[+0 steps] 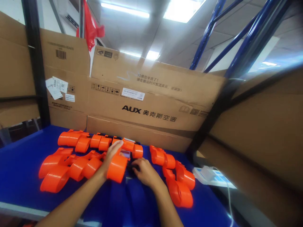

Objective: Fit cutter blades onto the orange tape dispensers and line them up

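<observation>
My left hand (113, 156) is closed on an orange ring-shaped plastic part (117, 168), which hangs below the fingers over the middle of the table. A pale, shiny piece (125, 154) shows just beyond that part. Beside it, my right hand (142, 170) has its fingers curled at a small dark item (131, 167); what exactly it grips is too dark to make out. Behind both hands runs a row of similar orange parts (95, 140), some with black pieces at the top. More orange parts (78, 167) lie left of my left hand.
Several orange parts (181, 192) stand on the right of the blue tabletop (19, 160). Cardboard sheets (142, 126) wall in the back and sides. A dark post (201, 135) rises at the right, near a white power strip (213, 176) with a cable.
</observation>
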`<state>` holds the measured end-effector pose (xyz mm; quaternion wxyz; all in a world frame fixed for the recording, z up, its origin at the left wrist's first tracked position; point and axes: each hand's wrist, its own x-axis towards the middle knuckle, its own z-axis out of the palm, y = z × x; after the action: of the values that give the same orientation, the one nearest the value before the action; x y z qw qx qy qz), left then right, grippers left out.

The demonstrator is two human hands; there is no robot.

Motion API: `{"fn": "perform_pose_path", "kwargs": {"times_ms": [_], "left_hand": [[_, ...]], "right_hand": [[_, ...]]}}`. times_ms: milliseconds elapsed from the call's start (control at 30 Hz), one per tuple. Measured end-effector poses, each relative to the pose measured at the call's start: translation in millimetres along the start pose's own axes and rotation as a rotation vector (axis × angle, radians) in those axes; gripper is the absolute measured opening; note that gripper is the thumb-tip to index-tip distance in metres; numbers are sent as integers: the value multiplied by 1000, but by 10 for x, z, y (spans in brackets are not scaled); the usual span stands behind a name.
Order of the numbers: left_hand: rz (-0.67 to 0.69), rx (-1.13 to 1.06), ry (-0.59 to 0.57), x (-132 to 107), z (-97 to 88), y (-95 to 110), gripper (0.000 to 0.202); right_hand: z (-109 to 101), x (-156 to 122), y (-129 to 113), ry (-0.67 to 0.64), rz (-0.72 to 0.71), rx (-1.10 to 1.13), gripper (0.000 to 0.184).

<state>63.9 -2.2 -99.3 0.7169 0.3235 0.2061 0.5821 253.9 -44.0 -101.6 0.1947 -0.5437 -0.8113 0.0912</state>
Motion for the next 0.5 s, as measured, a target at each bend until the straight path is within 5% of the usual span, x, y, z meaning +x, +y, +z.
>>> {"fn": "perform_pose_path", "kwargs": {"times_ms": [267, 500], "left_hand": [[55, 223, 54, -18, 11, -63, 46], [20, 305, 36, -8, 6, -35, 56]], "right_hand": [[30, 12, 31, -60, 55, 49, 26], [43, 9, 2, 60, -4, 128, 22]]}}
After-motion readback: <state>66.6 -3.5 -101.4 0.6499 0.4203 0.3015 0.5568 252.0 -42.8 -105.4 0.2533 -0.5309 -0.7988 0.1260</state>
